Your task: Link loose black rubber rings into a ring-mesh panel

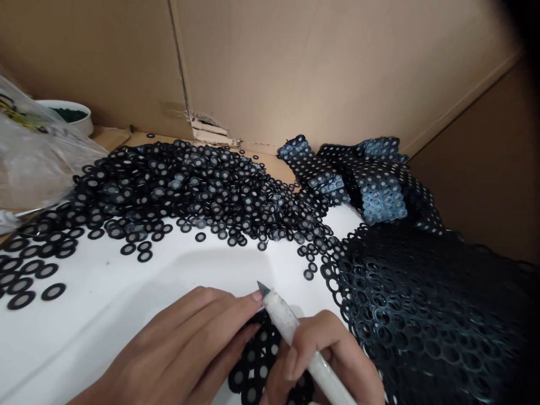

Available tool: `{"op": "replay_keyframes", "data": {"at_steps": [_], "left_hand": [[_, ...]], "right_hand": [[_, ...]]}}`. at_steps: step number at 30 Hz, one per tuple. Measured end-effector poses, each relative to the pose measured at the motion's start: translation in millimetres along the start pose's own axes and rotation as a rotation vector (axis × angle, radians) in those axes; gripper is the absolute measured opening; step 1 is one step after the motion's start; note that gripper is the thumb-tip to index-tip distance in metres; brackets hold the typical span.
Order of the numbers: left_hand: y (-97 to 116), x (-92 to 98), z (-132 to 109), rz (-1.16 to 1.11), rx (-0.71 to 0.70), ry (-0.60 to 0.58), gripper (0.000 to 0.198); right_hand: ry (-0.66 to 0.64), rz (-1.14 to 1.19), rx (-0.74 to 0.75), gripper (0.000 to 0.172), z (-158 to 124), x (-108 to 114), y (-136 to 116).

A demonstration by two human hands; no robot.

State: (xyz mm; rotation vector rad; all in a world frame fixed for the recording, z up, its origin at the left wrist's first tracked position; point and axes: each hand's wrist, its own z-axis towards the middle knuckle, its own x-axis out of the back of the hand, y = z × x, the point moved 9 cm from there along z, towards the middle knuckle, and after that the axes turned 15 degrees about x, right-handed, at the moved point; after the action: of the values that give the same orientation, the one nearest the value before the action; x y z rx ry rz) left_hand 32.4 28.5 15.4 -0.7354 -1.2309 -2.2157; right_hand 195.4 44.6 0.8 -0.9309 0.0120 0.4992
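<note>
My right hand (pixel 333 349) is wrapped around a craft knife (pixel 282 318) with a whitish, wrapped handle. Its pointed blade sticks up to the left, close to the index fingertip of my left hand (pixel 189 343). Below the blade is a strip of joined black rings (pixel 252 368), with pale spots showing in its holes. My left thumb and index finger close on the upper edge of this strip; the exact pinch is partly hidden. Part of the strip passes under my right hand. Many loose black rings (pixel 202 191) lie heaped beyond both hands.
A white work surface (pixel 169 270) lies under the rings. Black perforated sheets (pixel 422 315) are piled at right, with curled strips (pixel 363 174) behind. A clear plastic bag (pixel 37 152) and a white bowl (pixel 84 121) stand at left. Cardboard walls (pixel 295 67) enclose the back.
</note>
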Motion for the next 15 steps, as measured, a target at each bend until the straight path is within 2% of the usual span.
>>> {"op": "replay_keyframes", "data": {"at_steps": [3, 6, 8, 10, 13, 15], "left_hand": [[-1.3, -1.4, -0.7, 0.025, -0.001, -0.012, 0.047], [-0.2, -1.8, -0.1, 0.023, -0.010, -0.028, 0.046], [1.0, -0.5, 0.7, 0.018, -0.017, -0.021, 0.044], [1.3, 0.0, 1.8, 0.025, -0.012, -0.020, 0.043], [1.6, 0.4, 3.3, 0.033, -0.006, -0.015, 0.043], [1.9, 0.8, 3.8, 0.032, -0.004, -0.008, 0.042]], "right_hand": [[0.053, 0.077, -0.072, 0.041, -4.6, -5.3, 17.0], [0.031, 0.038, -0.217, 0.058, -9.9, -5.9, 28.4], [0.047, 0.003, -0.251, 0.054, -10.7, 1.2, 23.9], [0.069, 0.021, -0.227, 0.041, -8.9, 8.3, 13.5], [-0.011, 0.117, -0.210, 0.026, -6.9, 5.0, 3.0], [0.056, 0.085, -0.247, 0.026, -7.9, 12.6, 3.7]]}}
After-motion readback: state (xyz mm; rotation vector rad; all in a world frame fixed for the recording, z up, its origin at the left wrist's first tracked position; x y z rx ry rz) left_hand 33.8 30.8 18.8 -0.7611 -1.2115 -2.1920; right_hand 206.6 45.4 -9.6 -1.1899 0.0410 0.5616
